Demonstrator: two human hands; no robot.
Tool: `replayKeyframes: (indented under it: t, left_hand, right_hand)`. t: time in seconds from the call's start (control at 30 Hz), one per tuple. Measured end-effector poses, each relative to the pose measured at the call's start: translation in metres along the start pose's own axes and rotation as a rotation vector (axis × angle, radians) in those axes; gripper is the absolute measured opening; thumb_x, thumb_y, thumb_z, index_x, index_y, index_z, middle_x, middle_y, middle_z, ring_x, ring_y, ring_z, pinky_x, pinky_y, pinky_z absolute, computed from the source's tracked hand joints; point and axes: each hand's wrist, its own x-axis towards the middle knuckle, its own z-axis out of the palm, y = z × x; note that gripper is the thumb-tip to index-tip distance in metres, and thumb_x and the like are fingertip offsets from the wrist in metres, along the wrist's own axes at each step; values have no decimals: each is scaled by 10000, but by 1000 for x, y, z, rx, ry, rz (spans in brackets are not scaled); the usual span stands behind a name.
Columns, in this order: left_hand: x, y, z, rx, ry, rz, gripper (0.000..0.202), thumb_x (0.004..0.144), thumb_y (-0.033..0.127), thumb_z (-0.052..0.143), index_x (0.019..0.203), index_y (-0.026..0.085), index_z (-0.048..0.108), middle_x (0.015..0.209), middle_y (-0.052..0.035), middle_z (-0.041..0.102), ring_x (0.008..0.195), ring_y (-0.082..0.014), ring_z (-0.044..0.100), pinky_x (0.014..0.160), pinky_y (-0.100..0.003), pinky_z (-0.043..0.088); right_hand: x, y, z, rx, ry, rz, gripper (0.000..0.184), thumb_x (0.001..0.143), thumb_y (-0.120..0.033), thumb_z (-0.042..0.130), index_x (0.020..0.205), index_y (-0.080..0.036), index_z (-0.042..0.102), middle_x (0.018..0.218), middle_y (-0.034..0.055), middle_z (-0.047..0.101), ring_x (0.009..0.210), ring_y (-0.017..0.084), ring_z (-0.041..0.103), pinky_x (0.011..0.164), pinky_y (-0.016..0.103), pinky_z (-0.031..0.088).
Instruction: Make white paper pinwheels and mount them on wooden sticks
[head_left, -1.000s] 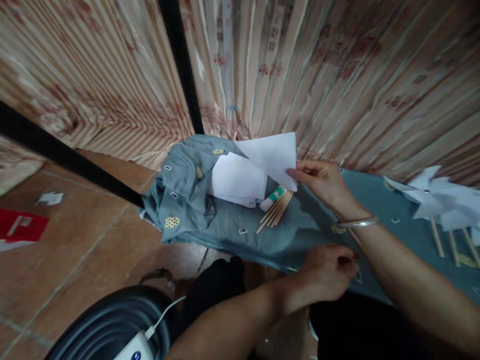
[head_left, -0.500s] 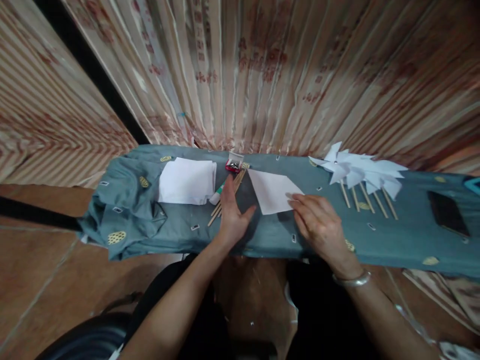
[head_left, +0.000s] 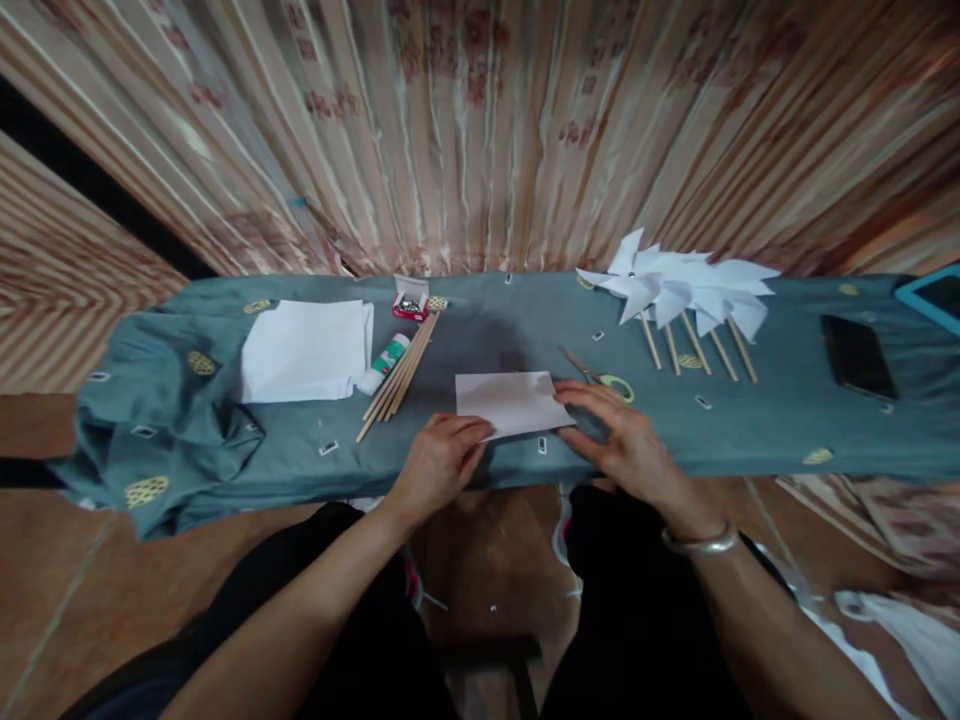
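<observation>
A single white paper sheet (head_left: 506,400) lies flat on the blue-grey cloth (head_left: 750,420) in front of me. My left hand (head_left: 439,462) rests at the sheet's near left corner, fingers curled onto its edge. My right hand (head_left: 622,440), with a metal bangle on the wrist, lies open with fingers spread on the sheet's right edge. Scissors with a green handle (head_left: 604,380) lie just beyond my right fingers. A stack of white paper (head_left: 304,350) sits to the left.
Wooden sticks (head_left: 397,375), a glue stick (head_left: 382,363) and a small red box of pins (head_left: 410,300) lie between stack and sheet. Finished white paper pinwheels on sticks (head_left: 675,290) lie at the right, then a dark phone (head_left: 855,355). A striped curtain hangs behind.
The sheet came off the stack in my right hand and now lies squared on the cloth before me. Both hands moved onto its near edges. My view swung right.
</observation>
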Motion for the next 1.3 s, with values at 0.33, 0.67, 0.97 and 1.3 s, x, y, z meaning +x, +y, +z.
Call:
replayKeyframes:
  t: [0.33,0.67,0.97,1.3]
  left_hand:
    - [-9,8,-4,-74,-108,2,183,897,257,593,1004,166,711,1045,-92,735,1015,-223,658,922,-380,503]
    - [-17,7,-15,-133,-52,-189,247,887,299,609,1080,150,652,1052,-77,690,835,-176,675,792,-301,547]
    - [-20,-3,-13,-125,-26,-137,289,937,276,535,1184,161,631,1309,-129,583,1184,-234,604,1018,-400,509]
    - [-21,-4,-10,-88,-61,-101,284,956,273,516,1156,127,655,1255,-142,630,1156,-238,611,1025,-429,504]
  right_hand:
    - [18,7,6,377,-4,283,216,799,-412,685,873,-223,759,916,38,788,867,231,727,862,391,563]
    - [58,8,58,146,-49,179,151,830,-214,622,898,-197,756,1101,83,748,1068,226,676,987,388,484]
    - [74,-1,71,-41,-68,149,147,853,-220,611,867,-218,758,1226,89,688,1164,258,618,1030,437,450]
    - [76,-5,76,-42,-43,162,112,828,-217,635,836,-208,746,1211,105,687,1170,270,608,1019,455,449]
